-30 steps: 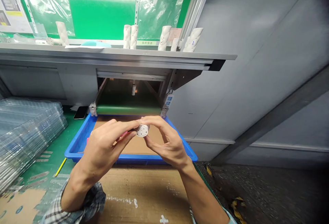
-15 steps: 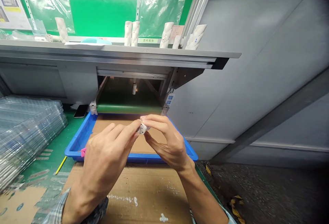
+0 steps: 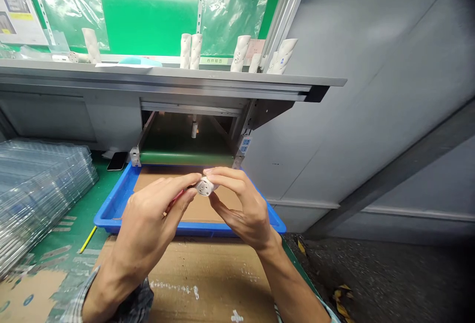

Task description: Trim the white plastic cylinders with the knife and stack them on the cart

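Observation:
A short white plastic cylinder (image 3: 203, 187) is held over the blue tray, its round end with several small holes turned toward me. My right hand (image 3: 241, 199) grips it from the right, between thumb and fingertips. At its left edge, the thumb and forefinger of my left hand (image 3: 156, 209) are pinched together close to the rim. A slim tool with a pinkish-red part (image 3: 179, 197) shows between those fingers; its kind is mostly hidden.
The cardboard-lined blue tray (image 3: 148, 228) sits at the end of a green conveyor (image 3: 185, 157) carrying another white piece (image 3: 194, 130). Clear plastic trays (image 3: 44, 189) are stacked left, near a phone (image 3: 117, 161) and yellow stick (image 3: 88, 239). White cylinders (image 3: 196, 51) stand on the shelf above.
The white cylinder's holed end has turned more fully toward me. My left hand has rotated and its fingers shifted at the rim; the pink end behind the hand no longer shows there.

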Tool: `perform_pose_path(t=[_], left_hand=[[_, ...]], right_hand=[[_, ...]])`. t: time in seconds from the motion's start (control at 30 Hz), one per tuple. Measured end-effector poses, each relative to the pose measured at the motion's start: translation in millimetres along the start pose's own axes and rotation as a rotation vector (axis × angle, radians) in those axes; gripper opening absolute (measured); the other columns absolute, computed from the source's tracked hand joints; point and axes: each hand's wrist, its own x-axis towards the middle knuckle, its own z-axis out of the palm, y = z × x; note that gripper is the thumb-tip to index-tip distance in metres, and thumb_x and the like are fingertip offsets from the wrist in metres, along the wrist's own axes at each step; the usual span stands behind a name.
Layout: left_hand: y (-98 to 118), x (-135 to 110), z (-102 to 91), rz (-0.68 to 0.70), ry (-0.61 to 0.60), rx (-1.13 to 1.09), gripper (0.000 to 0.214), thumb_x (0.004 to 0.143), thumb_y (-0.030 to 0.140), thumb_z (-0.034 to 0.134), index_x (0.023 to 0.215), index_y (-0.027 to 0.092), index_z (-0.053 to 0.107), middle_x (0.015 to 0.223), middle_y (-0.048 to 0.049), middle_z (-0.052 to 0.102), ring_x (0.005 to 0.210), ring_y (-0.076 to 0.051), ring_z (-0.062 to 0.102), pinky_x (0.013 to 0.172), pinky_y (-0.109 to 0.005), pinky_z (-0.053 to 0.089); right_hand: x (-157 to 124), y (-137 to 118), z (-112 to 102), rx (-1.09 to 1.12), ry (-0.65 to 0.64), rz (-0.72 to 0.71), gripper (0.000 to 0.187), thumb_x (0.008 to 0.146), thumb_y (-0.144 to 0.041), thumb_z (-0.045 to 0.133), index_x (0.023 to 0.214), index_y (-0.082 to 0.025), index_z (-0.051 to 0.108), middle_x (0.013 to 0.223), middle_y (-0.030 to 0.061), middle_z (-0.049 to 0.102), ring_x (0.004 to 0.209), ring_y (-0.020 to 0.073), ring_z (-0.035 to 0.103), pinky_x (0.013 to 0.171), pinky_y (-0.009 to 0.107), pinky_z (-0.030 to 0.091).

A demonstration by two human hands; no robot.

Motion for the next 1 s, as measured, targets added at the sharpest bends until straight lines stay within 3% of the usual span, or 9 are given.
perform_pose_path(t=[0.2, 0.6, 0.73, 1.0], left_hand=[[0.1, -3.3, 4.5, -0.024, -0.018, 0.031, 0.028, 0.106, 0.022, 0.064, 0.133, 0.027, 0.068, 0.118, 0.0044, 0.082, 0.096, -0.014, 0.076, 0.078, -0.024, 0.055], [-2.6, -2.3, 4.2, -0.048, -0.044, 0.013, 0.029, 0.106, 0.020, 0.063, 0.133, 0.032, 0.068, 0.121, 0.0060, 0.081, 0.097, -0.014, 0.076, 0.081, -0.025, 0.055], [-4.7, -1.2, 2.5, -0.006, -0.040, 0.034, 0.028, 0.106, 0.018, 0.063, 0.132, 0.028, 0.069, 0.119, 0.0046, 0.081, 0.097, -0.012, 0.075, 0.082, -0.023, 0.053], [-5.2, 0.3, 0.7, 0.128, 0.081, 0.289, 0.026, 0.108, 0.020, 0.060, 0.132, 0.019, 0.069, 0.100, -0.0027, 0.077, 0.085, -0.017, 0.066, 0.082, -0.030, 0.050]], right_hand=[[-0.8, 0.1, -0.1, 0.010, 0.009, 0.006, 0.053, 0.096, -0.001, 0.067, 0.140, -0.030, 0.060, 0.126, 0.0091, 0.072, 0.119, 0.0259, 0.073, 0.101, 0.045, 0.064], [0.3, 0.3, 0.5, 0.005, 0.013, -0.028, 0.050, 0.095, 0.002, 0.067, 0.137, -0.025, 0.060, 0.125, 0.0105, 0.072, 0.118, 0.0237, 0.071, 0.100, 0.042, 0.063], [0.7, 0.6, 1.3, 0.054, -0.004, -0.023, 0.048, 0.095, 0.004, 0.067, 0.135, -0.022, 0.060, 0.125, 0.0119, 0.071, 0.119, 0.0226, 0.070, 0.102, 0.039, 0.062], [1.2, 0.7, 3.9, 0.247, -0.036, 0.110, 0.044, 0.096, -0.002, 0.068, 0.133, -0.024, 0.062, 0.120, 0.0090, 0.072, 0.114, 0.0239, 0.070, 0.095, 0.039, 0.061]])
